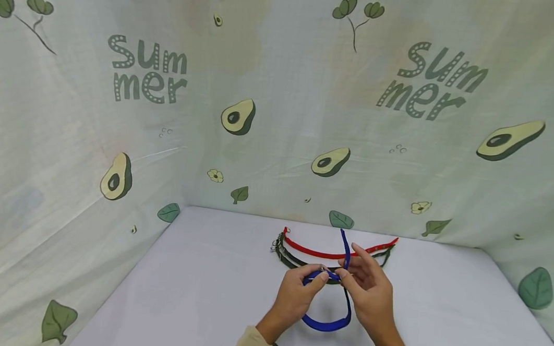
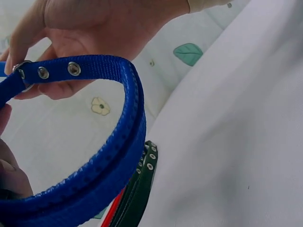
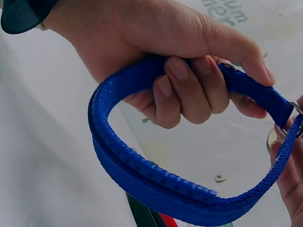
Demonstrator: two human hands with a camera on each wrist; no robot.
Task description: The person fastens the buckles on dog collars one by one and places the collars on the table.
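Note:
A blue collar (image 1: 326,326) with metal eyelets hangs in a loop between both hands, above the table. My left hand (image 1: 293,293) grips the band from the left; its curled fingers show in the right wrist view. My right hand (image 1: 375,294) pinches the strap near a metal ring (image 3: 297,109), where the two ends meet. The collar's free end points up beside the right fingers. In the left wrist view, the blue collar (image 2: 136,118) has round eyelets near the ring. Part of the buckle area is hidden by fingertips.
Behind the hands, a red collar (image 1: 310,252) lies curved across the white table (image 1: 196,283). Dark green collars (image 2: 145,184) with eyelets lie along it. A printed cloth (image 1: 281,89) hangs at the back and sides of the table.

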